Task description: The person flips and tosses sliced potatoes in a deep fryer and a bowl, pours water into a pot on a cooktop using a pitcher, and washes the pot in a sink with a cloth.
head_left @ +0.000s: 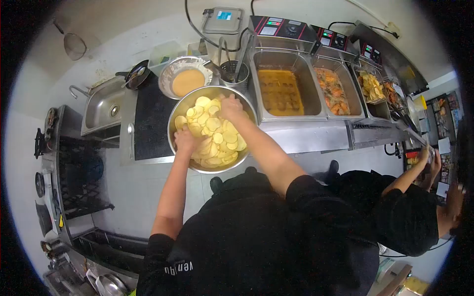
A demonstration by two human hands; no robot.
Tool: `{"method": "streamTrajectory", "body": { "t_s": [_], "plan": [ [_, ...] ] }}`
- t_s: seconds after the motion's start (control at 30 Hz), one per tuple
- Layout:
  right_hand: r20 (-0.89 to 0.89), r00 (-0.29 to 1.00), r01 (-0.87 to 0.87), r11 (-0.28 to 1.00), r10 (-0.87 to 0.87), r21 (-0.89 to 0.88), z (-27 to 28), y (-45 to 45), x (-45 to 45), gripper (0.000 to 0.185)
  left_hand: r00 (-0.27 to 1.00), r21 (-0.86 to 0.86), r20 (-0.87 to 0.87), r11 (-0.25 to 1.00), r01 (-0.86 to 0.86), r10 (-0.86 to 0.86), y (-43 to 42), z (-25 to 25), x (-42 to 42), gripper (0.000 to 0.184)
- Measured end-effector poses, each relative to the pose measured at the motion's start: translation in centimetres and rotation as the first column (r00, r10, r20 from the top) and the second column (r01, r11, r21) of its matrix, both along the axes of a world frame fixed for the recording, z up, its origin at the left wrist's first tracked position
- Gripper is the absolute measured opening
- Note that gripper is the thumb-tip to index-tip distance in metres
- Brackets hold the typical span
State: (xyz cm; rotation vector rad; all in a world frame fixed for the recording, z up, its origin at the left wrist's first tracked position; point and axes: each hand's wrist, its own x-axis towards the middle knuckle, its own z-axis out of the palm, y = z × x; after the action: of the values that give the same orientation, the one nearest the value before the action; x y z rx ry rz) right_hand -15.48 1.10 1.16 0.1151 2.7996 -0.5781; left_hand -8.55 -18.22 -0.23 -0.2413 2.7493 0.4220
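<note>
A large steel bowl [212, 171] full of thin yellow potato slices [215, 123] stands at the front edge of the counter. At the bowl's left side, my left hand [186, 141] reaches in among the slices, its fingers partly hidden by them. My right hand [232, 107] is inside the upper right part of the bowl, touching slices near the rim; its fingertips are hard to make out. Behind the bowl is a smaller bowl of tan batter [188, 82], with batter smeared on its inner wall.
Fryers with brown oil [280, 92] and frying food [332, 91] line the counter to the right. A basket of chips [371, 86] hangs beyond. A sink [104, 109] and pan [137, 75] are at left. A co-worker [405, 207] stands at the right, holding something.
</note>
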Motion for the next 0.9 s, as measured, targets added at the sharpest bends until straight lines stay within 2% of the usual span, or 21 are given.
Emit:
{"method": "streamTrajectory", "body": {
  "t_s": [0.03,0.07,0.17,0.2,0.27,0.33,0.43,0.5,0.53,0.6,0.63,0.73,0.8,0.9],
  "plan": [
    [0.037,0.999,-0.035,0.999,0.036,-0.021,-0.4,-0.1,-0.5,0.058,1.000,0.076,-0.016,0.997,-0.006,0.007,-0.2,-0.7,-0.4,0.106],
    [0.023,0.998,-0.054,0.997,0.053,0.061,-0.8,-0.4,-0.8,0.056,0.999,0.149,-0.035,0.989,-0.014,0.019,-0.7,-1.3,-0.7,0.106],
    [-0.022,1.000,-0.005,0.999,0.006,0.053,0.8,-0.9,0.6,0.053,0.996,0.166,-0.089,0.986,0.017,-0.002,-1.0,-1.7,-0.9,0.106],
    [-0.024,0.999,0.026,1.000,-0.027,-0.008,0.5,-0.8,0.8,0.046,0.994,0.093,-0.110,0.996,0.004,0.006,-0.4,-0.1,-0.5,0.105],
    [-0.065,0.998,0.013,1.000,-0.015,-0.024,-4.7,-0.3,-1.1,0.043,0.998,0.100,-0.065,0.995,0.011,-0.005,-0.7,-0.3,-1.0,0.105],
    [-0.102,0.995,0.004,0.999,-0.008,-0.042,-4.3,-0.1,-1.0,0.039,1.000,0.105,-0.015,0.994,0.022,-0.020,-0.9,-0.3,-1.4,0.104],
    [-0.041,0.999,-0.020,1.000,0.021,0.015,-1.8,0.0,-0.5,0.037,1.000,0.180,0.020,0.984,-0.015,0.012,-1.4,-0.2,-1.7,0.103],
    [-0.154,0.983,-0.086,0.993,0.097,0.077,-0.3,-0.6,0.4,0.038,0.999,0.295,0.030,0.955,0.020,-0.030,-1.7,-0.1,-1.6,0.099],
    [-0.152,0.983,-0.088,0.993,0.099,0.077,0.6,-1.0,1.1,0.038,0.999,0.295,0.032,0.955,0.017,-0.028,-1.8,-0.2,-1.6,0.099],
    [-0.317,0.941,-0.104,0.993,0.118,0.063,2.0,-1.8,2.4,0.043,0.992,0.333,0.014,0.936,0.110,-0.122,-2.0,-0.1,-1.1,0.095],
    [-0.316,0.941,-0.106,0.992,0.121,0.063,2.5,-1.8,2.3,0.043,0.993,0.334,0.015,0.937,0.108,-0.119,-2.0,0.1,-1.1,0.095],
    [-0.335,0.941,-0.061,0.998,0.049,-0.026,2.8,-0.7,2.3,0.049,0.990,0.377,0.072,0.922,0.084,-0.120,-2.3,0.4,-0.9,0.095],
    [-0.245,0.968,-0.030,0.947,-0.052,-0.319,3.4,1.3,1.9,0.054,0.988,0.361,0.091,0.929,0.085,-0.126,-2.4,-0.3,-1.2,0.094],
    [-0.141,0.988,0.005,0.917,-0.066,-0.399,4.9,2.8,2.8,0.054,0.978,0.461,0.081,0.877,0.134,-0.192,-3.2,-1.5,-1.4,0.093]
  ]
}}
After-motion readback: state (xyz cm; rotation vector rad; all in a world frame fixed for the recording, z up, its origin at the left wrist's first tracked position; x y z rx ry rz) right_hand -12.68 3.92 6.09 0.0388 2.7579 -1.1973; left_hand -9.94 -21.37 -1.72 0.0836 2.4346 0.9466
